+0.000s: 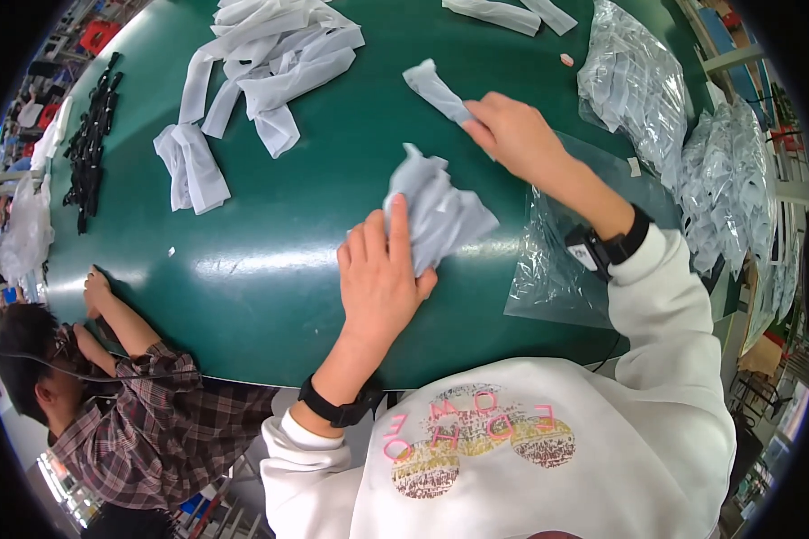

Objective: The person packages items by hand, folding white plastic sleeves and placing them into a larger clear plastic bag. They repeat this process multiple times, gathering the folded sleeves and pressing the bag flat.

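Pink capital letters (499,427) stand in two rows on the white sweatshirt's (593,476) chest.

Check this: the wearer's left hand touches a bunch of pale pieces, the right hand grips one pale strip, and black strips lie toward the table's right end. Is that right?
Not quite: the head view shows the black strips toward the left end of the table. The rest stands: the left hand touches a bunch of pale pieces, the right hand grips one pale strip.
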Action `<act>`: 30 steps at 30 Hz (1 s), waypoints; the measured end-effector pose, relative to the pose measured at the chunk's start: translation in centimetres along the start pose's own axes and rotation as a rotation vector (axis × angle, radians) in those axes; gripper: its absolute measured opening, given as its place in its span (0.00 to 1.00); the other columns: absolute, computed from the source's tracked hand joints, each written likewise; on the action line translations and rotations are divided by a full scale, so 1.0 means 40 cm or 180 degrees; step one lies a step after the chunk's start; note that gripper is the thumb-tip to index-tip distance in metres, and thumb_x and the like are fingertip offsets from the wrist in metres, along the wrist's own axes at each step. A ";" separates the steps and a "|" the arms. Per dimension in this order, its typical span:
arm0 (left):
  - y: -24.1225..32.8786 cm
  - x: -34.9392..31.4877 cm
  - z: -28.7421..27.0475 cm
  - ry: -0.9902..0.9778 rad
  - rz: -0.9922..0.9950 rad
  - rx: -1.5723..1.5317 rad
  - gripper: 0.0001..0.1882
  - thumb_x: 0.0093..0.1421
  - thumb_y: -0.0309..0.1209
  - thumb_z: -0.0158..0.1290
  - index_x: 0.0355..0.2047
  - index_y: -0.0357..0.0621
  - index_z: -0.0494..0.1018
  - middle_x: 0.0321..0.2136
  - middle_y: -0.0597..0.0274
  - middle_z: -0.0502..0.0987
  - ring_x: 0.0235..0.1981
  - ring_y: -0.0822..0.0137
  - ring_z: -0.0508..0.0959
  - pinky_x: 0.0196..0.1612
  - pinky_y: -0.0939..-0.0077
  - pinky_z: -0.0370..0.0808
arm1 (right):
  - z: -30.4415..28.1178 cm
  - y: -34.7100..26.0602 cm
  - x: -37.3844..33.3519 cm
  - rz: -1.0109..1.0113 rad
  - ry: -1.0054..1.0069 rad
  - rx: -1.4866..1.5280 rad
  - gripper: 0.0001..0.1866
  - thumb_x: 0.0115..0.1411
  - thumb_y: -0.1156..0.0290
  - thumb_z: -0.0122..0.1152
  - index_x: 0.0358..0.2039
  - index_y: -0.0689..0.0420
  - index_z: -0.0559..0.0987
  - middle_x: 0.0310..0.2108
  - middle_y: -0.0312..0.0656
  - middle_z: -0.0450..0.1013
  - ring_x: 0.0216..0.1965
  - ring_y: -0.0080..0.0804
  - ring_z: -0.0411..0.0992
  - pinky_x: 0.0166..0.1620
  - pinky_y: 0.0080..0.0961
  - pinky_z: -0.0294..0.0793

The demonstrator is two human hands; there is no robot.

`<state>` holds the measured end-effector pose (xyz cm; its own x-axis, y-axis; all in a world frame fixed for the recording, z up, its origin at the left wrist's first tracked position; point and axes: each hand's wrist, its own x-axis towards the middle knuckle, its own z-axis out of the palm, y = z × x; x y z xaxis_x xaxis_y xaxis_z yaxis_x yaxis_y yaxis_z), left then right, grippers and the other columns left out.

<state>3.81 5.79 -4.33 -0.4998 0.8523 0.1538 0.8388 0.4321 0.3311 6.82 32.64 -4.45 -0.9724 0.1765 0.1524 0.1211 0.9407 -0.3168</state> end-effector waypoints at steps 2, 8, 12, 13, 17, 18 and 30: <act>-0.004 -0.010 0.009 0.0145 -0.0810 0.0246 0.47 0.45 0.37 0.63 0.65 0.40 0.57 0.50 0.44 0.65 0.48 0.47 0.68 0.51 0.56 0.65 | -0.012 -0.045 -0.058 0.0278 -0.0066 0.0035 0.14 0.61 0.65 0.57 0.45 0.58 0.76 0.30 0.47 0.71 0.33 0.49 0.73 0.37 0.40 0.74; 0.007 0.018 0.023 0.0400 -0.1180 0.0461 0.45 0.48 0.42 0.63 0.64 0.42 0.59 0.52 0.38 0.64 0.47 0.45 0.67 0.50 0.54 0.66 | 0.053 -0.285 -0.238 0.0798 -0.0203 0.0759 0.22 0.60 0.67 0.58 0.53 0.60 0.71 0.30 0.51 0.73 0.29 0.51 0.74 0.33 0.42 0.74; 0.005 0.004 0.009 0.0324 -0.0484 0.0512 0.44 0.49 0.45 0.64 0.64 0.45 0.60 0.53 0.37 0.63 0.48 0.45 0.67 0.51 0.51 0.66 | 0.080 -0.302 -0.255 0.0639 -0.0195 0.1201 0.20 0.59 0.72 0.56 0.52 0.65 0.70 0.32 0.53 0.75 0.30 0.53 0.75 0.34 0.41 0.75; 0.019 0.010 0.008 0.0361 -0.0549 0.0494 0.44 0.49 0.45 0.64 0.63 0.45 0.60 0.53 0.37 0.62 0.49 0.44 0.67 0.51 0.49 0.66 | 0.079 -0.290 -0.255 0.0529 -0.0183 0.1293 0.19 0.59 0.73 0.56 0.50 0.67 0.71 0.32 0.54 0.76 0.31 0.54 0.76 0.33 0.41 0.76; 0.038 0.012 0.011 0.0373 -0.0717 0.0560 0.43 0.49 0.46 0.64 0.63 0.46 0.61 0.54 0.36 0.61 0.52 0.43 0.66 0.52 0.46 0.64 | -0.007 -0.190 -0.183 0.0374 -0.1420 0.1644 0.24 0.58 0.77 0.55 0.56 0.60 0.69 0.31 0.53 0.74 0.31 0.53 0.75 0.33 0.39 0.75; 0.033 0.013 0.021 0.0311 -0.0741 0.0635 0.43 0.48 0.46 0.64 0.63 0.45 0.61 0.55 0.35 0.61 0.53 0.42 0.66 0.53 0.46 0.64 | -0.014 -0.167 -0.161 0.0387 -0.0899 0.1176 0.23 0.58 0.76 0.56 0.56 0.60 0.69 0.34 0.52 0.74 0.33 0.51 0.75 0.35 0.37 0.75; 0.017 0.011 0.021 0.0335 -0.0403 0.0227 0.47 0.42 0.40 0.62 0.64 0.45 0.59 0.54 0.41 0.61 0.54 0.44 0.65 0.54 0.44 0.62 | 0.046 -0.202 -0.183 0.0160 0.1070 0.1122 0.17 0.56 0.69 0.64 0.44 0.58 0.71 0.43 0.44 0.71 0.44 0.46 0.70 0.49 0.38 0.69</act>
<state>4.32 6.70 -4.82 -0.6192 0.7558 0.2130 0.7790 0.5571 0.2879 12.60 23.23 -4.75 -0.8418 0.3576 0.4043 0.0350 0.7836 -0.6203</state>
